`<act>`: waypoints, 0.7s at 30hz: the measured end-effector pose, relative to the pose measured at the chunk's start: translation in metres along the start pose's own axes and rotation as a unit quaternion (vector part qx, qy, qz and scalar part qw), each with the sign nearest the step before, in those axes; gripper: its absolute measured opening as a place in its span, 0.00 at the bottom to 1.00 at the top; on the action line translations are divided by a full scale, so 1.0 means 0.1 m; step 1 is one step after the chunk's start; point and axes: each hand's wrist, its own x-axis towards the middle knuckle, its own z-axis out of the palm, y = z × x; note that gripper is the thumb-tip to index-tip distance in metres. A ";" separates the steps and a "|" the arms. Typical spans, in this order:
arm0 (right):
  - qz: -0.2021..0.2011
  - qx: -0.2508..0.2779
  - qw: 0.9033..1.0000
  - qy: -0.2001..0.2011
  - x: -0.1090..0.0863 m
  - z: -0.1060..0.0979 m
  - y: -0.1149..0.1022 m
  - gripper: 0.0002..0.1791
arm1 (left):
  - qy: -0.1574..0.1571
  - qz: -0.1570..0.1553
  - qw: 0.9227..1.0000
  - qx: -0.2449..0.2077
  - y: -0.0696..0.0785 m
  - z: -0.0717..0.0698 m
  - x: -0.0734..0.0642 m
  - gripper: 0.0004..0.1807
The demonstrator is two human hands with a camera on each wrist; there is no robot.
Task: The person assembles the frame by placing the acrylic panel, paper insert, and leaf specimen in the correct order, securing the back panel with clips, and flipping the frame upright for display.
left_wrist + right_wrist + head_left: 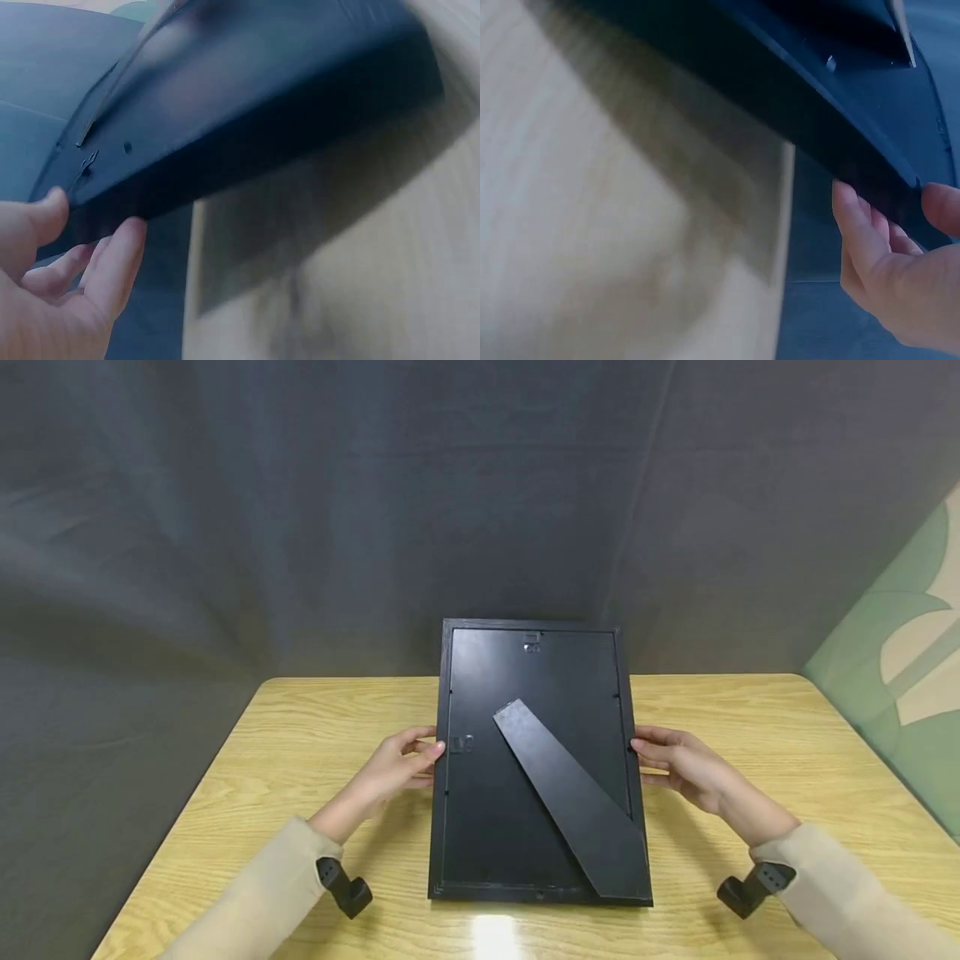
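Note:
A black picture frame (480, 827) faces me with its back, tilted up over the table. Its easel leg (573, 802) runs slantwise from the middle down to the lower right corner. Small metal hangers sit near the top and on the left side. My left hand (401, 762) grips the left edge, thumb on the back and fingers round the side. On the opposite edge my right hand (690, 764) pinches the frame in the same way. In the left wrist view, the thumb (52, 214) lies close by a hanger. The frame's front is hidden.
The light wooden table (322, 718) stretches out on both sides of the frame. Behind it hangs a dark grey curtain (375, 527). A green and beige leaf-patterned surface (915, 668) borders the table at the right.

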 end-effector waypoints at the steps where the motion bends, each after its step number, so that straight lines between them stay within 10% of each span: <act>1: -0.007 -0.003 1.000 0.005 0.00 0.00 -0.03 0.38 | 0.006 0.005 1.000 0.005 0.03 -0.01 0.02 0.29; 13: -0.120 0.038 0.990 0.068 0.00 -0.05 -0.35 0.09 | 0.059 0.084 0.995 0.000 0.33 -0.01 0.19 0.26; 21: -0.155 0.072 0.978 0.121 0.06 0.03 -0.41 0.23 | 0.083 0.140 0.985 0.048 0.38 -0.10 0.28 0.27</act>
